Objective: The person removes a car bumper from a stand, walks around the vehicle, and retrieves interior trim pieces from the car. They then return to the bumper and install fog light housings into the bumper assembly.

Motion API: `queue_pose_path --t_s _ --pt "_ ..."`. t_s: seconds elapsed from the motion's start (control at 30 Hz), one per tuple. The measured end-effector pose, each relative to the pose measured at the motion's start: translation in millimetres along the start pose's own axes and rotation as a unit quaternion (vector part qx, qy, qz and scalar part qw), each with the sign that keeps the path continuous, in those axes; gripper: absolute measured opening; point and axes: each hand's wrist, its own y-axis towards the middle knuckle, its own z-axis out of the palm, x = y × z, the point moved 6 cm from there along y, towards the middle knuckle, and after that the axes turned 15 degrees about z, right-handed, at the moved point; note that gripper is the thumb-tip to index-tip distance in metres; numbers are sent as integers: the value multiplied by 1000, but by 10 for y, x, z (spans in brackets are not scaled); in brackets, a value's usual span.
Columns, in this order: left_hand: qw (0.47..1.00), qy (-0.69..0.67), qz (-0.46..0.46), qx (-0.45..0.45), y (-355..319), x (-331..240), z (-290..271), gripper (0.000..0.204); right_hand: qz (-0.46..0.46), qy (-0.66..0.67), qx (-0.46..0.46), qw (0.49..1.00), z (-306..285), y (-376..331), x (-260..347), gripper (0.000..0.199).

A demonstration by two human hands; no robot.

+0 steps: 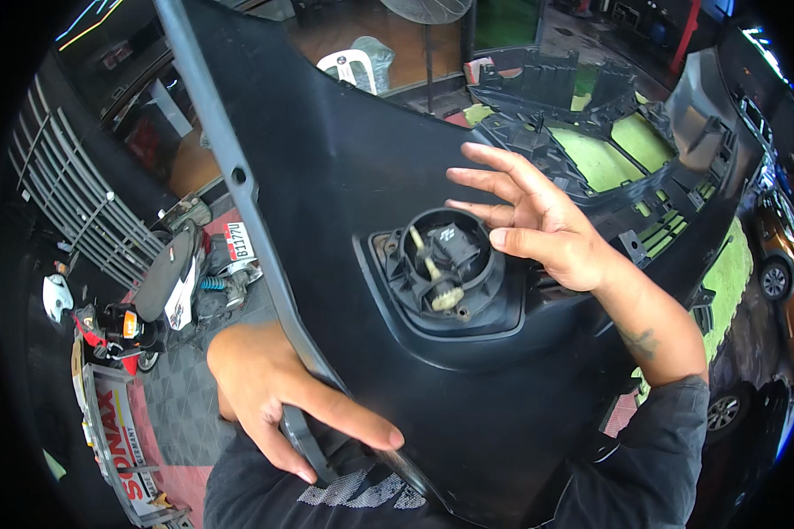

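Observation:
A large black plastic car bumper fills the middle of the view, its inner side toward me. My left hand is closed over its lower left edge, forefinger and thumb lying on either side. A round fog lamp housing is set into a recess in the bumper, with a dark connector block and a pale adjusting screw in its middle. Just right of that housing, my right hand is open with its fingers spread. Its thumb tip is at the housing's rim; whether it touches I cannot tell.
Beyond, the bumper's slotted grille section curves away to the right over a green cloth. A motorcycle and a framed sign stand at left. A white chair is behind; an orange car is far right.

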Motion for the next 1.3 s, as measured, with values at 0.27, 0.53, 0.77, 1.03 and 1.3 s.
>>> queue_pose_path --t_s 0.27,0.53,0.77,1.03,1.3 --pt "992 103 -6 -76 -63 -218 -89 68 13 -202 16 979 -242 97 254 56" --pt "957 169 -150 -184 -248 -441 27 79 32 -396 106 912 -446 333 319 60" --pt "847 330 -270 -318 -611 -804 390 98 71 -371 226 898 -526 408 369 67" --pt "804 336 -360 -334 -411 -850 367 110 35 -524 128 841 -887 -182 839 55" --pt "881 192 -155 -403 -392 -530 428 103 49 -578 -6 815 -877 -1026 1243 69"
